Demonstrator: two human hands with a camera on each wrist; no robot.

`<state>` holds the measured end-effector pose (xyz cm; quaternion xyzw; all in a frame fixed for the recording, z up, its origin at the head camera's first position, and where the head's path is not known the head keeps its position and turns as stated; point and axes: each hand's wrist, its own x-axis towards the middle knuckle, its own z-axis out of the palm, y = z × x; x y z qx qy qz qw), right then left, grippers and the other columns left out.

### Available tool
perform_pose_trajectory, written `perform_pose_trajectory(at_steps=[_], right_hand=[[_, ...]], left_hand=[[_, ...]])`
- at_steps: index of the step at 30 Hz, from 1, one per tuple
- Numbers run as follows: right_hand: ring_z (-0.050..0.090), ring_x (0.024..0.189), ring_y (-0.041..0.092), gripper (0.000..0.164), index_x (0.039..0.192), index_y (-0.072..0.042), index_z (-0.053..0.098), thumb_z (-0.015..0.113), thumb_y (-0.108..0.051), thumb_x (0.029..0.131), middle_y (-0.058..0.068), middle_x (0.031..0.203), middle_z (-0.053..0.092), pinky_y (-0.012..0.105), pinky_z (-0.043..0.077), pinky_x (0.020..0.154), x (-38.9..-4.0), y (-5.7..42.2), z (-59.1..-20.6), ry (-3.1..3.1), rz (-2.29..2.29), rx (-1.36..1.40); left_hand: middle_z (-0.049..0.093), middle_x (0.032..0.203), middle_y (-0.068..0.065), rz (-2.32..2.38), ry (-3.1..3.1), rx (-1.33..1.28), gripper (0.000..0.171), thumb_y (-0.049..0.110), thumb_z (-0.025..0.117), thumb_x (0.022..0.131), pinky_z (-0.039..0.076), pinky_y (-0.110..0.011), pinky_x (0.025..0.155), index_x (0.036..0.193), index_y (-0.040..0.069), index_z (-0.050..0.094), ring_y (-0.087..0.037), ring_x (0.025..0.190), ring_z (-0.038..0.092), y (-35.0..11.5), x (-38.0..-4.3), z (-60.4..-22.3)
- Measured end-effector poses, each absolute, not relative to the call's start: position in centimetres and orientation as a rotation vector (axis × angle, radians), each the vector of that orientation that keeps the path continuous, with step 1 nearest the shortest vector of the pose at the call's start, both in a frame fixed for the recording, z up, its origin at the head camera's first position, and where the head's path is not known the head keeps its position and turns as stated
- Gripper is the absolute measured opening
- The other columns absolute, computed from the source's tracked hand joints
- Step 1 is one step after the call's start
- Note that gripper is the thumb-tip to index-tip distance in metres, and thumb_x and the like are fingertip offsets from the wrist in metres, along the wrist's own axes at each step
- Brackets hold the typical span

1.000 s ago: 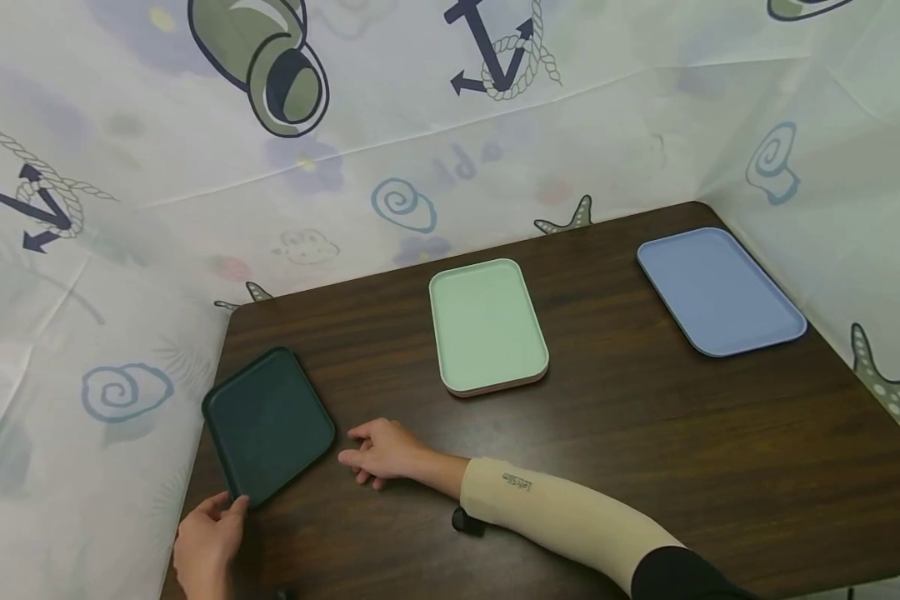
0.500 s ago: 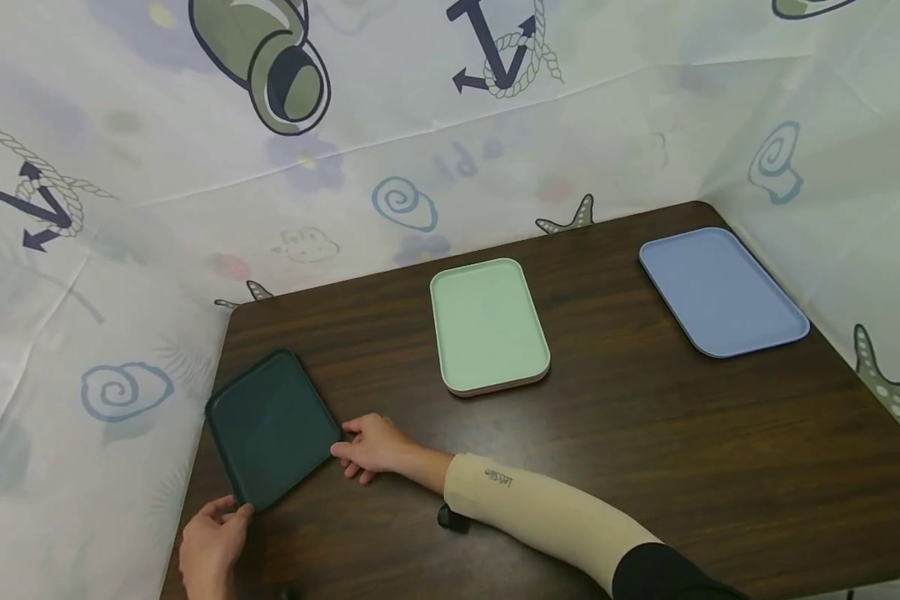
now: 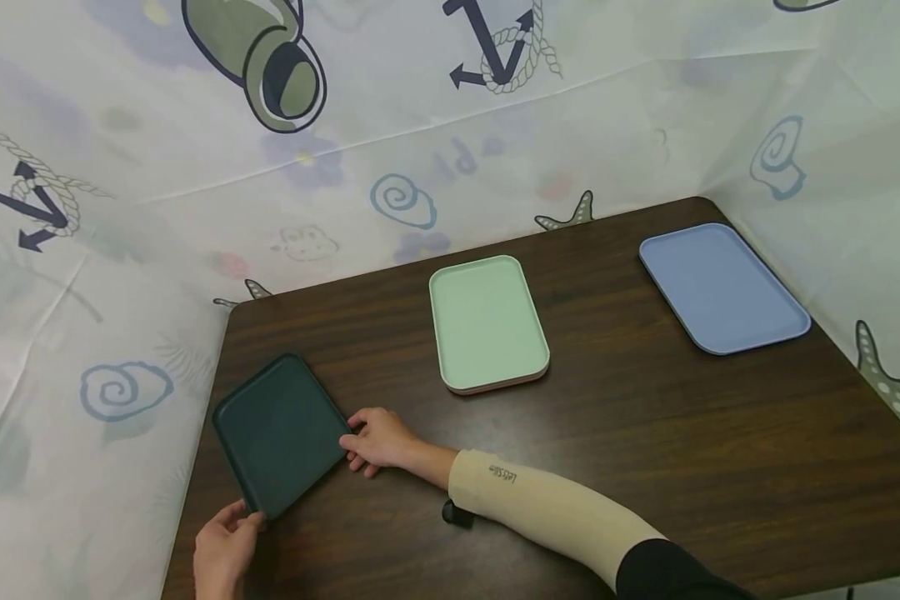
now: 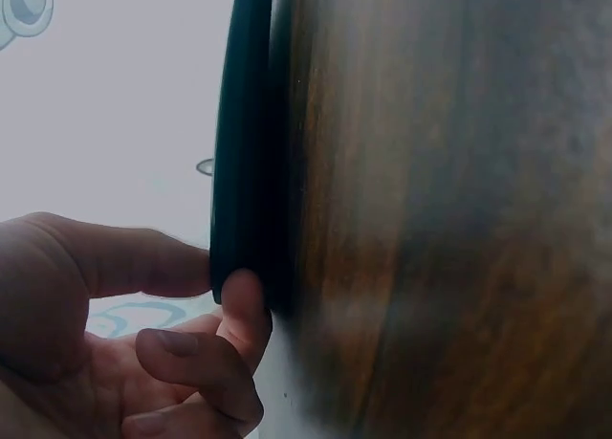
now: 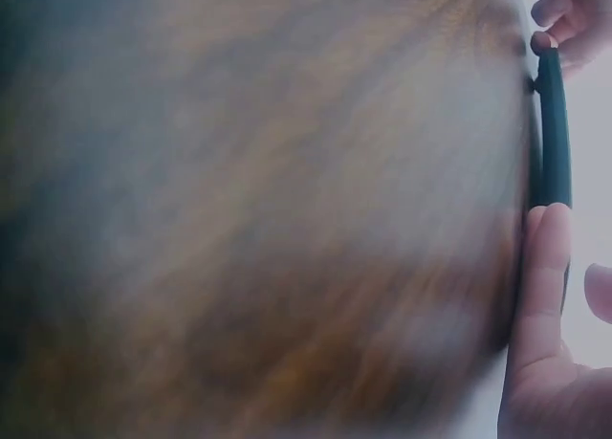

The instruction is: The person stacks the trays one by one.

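Note:
In the head view, a dark green rectangular tray (image 3: 285, 437) lies at the table's left side, turned at an angle. My left hand (image 3: 227, 546) pinches its near corner; the left wrist view shows thumb and a fingertip on either side of the tray's edge (image 4: 239, 171). At the right corner is my right hand (image 3: 378, 437), with the corner between thumb and fingers. Fingers (image 5: 547, 257) touch the edge-on tray (image 5: 555, 133) in the right wrist view, while the thumb shows a small gap from it. The tray's underside is hidden.
A pale green tray (image 3: 487, 325) lies at the middle back, with another layer showing under its front edge. Far right is a blue tray (image 3: 723, 287). They rest on a dark wooden table (image 3: 607, 433). Patterned fabric (image 3: 390, 125) hangs behind and beside it.
My right hand has come from beside the dark green tray onto its right corner. The tray and my left hand have shifted slightly right and nearer; the other trays stay put.

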<state>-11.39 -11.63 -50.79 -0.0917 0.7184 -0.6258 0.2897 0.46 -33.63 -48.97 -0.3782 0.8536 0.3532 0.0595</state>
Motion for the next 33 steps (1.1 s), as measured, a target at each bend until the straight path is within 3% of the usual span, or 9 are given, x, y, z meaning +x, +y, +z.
perform_pose_trajectory(at_steps=[4, 11, 16, 23, 33], right_hand=[[0.069, 0.056, 0.018, 0.027, 0.121, -0.002, 0.059, 0.064, -0.008, 0.095, 0.003, 0.071, 0.069, 0.031, 0.053, 0.046, -11.5, -11.5, -50.8, 1.948, -1.651, -0.242], [0.069, 0.057, 0.018, 0.024, 0.117, -0.003, 0.059, 0.064, -0.005, 0.094, 0.003, 0.07, 0.069, 0.031, 0.052, 0.045, -11.4, -11.1, -50.5, 1.961, -1.63, -0.234], [0.069, 0.057, 0.019, 0.023, 0.116, -0.003, 0.059, 0.065, -0.004, 0.094, 0.004, 0.07, 0.068, 0.032, 0.053, 0.046, -11.2, -10.7, -50.2, 1.932, -1.653, -0.221], [0.068, 0.057, 0.018, 0.024, 0.117, -0.002, 0.059, 0.064, -0.003, 0.093, 0.004, 0.071, 0.068, 0.035, 0.054, 0.048, -11.4, -9.9, -49.9, 1.936, -1.665, -0.239], [0.07, 0.06, 0.021, 0.024, 0.116, 0.0, 0.058, 0.064, -0.001, 0.093, 0.008, 0.073, 0.069, 0.034, 0.054, 0.048, -11.5, -8.7, -49.9, 1.896, -1.721, -0.245]], left_hand=[[0.071, 0.086, -0.009, 1.074, 2.571, -1.117, 0.05, 0.021, 0.054, 0.095, 0.038, -0.06, 0.091, 0.136, -0.008, 0.046, -0.047, 0.113, 0.049, -33.4, 0.5, -49.0], [0.071, 0.084, -0.01, 1.149, 2.579, -1.078, 0.048, 0.017, 0.052, 0.096, 0.04, -0.057, 0.087, 0.135, -0.01, 0.045, -0.045, 0.112, 0.05, -33.0, 0.8, -49.1], [0.07, 0.083, -0.007, 1.19, 2.601, -1.041, 0.048, 0.015, 0.052, 0.097, 0.043, -0.048, 0.081, 0.136, -0.011, 0.044, -0.038, 0.106, 0.054, -32.9, 1.1, -49.0], [0.07, 0.081, -0.001, 1.279, 2.579, -1.041, 0.047, 0.014, 0.054, 0.097, 0.045, -0.026, 0.063, 0.136, -0.011, 0.044, -0.01, 0.077, 0.058, -32.4, 1.2, -48.9], [0.068, 0.077, -0.002, 1.372, 2.579, -1.093, 0.043, 0.012, 0.054, 0.094, 0.042, -0.025, 0.061, 0.132, -0.007, 0.049, -0.011, 0.074, 0.056, -31.4, 1.1, -48.8]])
